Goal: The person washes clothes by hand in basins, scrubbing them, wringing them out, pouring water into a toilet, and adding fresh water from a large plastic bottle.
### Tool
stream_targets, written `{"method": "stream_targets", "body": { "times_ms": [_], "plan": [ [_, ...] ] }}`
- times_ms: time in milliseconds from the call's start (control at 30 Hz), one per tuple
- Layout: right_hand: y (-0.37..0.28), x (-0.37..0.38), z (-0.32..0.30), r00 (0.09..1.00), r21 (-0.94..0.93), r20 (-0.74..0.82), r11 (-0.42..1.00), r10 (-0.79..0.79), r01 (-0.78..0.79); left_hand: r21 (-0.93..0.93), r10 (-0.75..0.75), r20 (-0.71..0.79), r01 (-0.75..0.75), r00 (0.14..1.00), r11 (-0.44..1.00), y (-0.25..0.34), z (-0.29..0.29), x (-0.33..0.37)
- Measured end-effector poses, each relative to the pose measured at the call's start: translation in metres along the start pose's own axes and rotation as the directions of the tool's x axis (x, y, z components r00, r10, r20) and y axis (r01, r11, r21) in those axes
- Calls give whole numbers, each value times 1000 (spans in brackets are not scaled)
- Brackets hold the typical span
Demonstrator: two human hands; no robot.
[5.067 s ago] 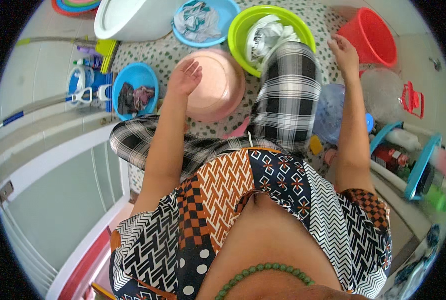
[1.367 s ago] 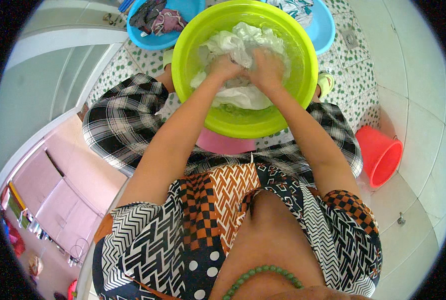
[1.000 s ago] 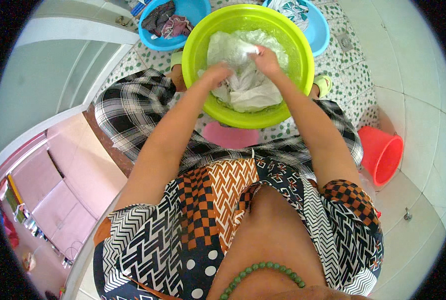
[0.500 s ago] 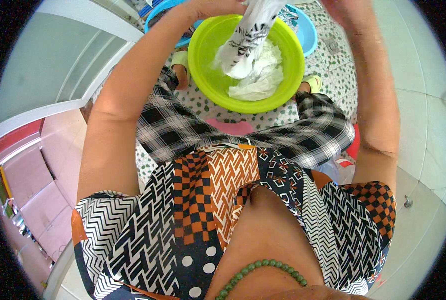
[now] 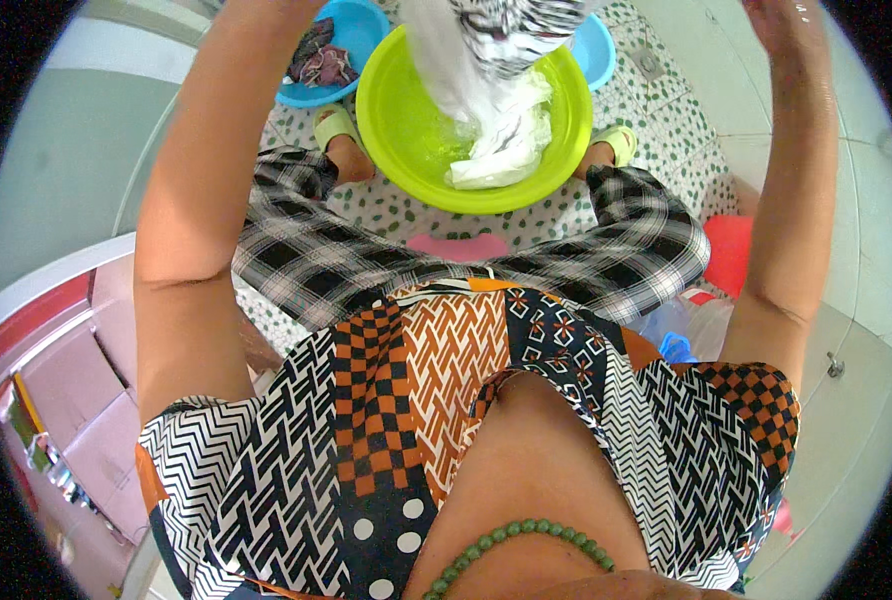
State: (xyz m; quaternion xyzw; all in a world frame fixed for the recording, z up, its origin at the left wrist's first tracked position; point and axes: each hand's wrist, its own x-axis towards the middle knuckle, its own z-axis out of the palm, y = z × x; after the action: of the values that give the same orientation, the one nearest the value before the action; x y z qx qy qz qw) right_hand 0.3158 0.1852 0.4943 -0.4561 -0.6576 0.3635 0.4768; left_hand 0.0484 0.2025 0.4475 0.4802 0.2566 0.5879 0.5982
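A white cloth with black print (image 5: 511, 40) hangs from the upper edge over a lime-green basin (image 5: 376, 130). Its left side is blurred, and its top is cut off. Below it, a wet white cloth (image 5: 506, 150) lies bunched in the basin; whether the two are one piece I cannot tell. My left forearm runs up and out of the picture at the upper left, with its hand out of sight. At the upper right edge only the lower part of my right hand (image 5: 786, 22) shows, well right of the basin; its fingers are hidden.
A light blue basin (image 5: 301, 95) holding dark cloth stands at the far left, and another blue basin (image 5: 598, 60) behind the green one on the right. My feet in pale green slippers (image 5: 621, 145) flank the green basin. A red object (image 5: 729, 250) sits beside my right knee.
Both arms have spread apart, and the left hand has left the view. The printed cloth has risen, its lower part lifting away from the basin. The dark cloth in the left blue basin shows more.
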Motion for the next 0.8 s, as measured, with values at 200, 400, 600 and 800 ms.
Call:
{"method": "stream_targets", "body": {
  "times_ms": [200,400,600,800],
  "plan": [
    [112,-46,-4,947,-392,-157,862,281,-321,771,19,85,-78,996,633,-61,-27,-3],
    [203,-101,68,982,-776,166,627,91,73,941,-380,16,114,925,317,-200,-81,-68],
    [233,-153,143,921,-894,242,440,304,89,990,-490,-136,129,861,-49,-238,-38,-142],
    [249,-164,163,904,-843,250,537,346,28,984,-498,-102,16,861,-175,-250,-58,-149]
  ]
}}
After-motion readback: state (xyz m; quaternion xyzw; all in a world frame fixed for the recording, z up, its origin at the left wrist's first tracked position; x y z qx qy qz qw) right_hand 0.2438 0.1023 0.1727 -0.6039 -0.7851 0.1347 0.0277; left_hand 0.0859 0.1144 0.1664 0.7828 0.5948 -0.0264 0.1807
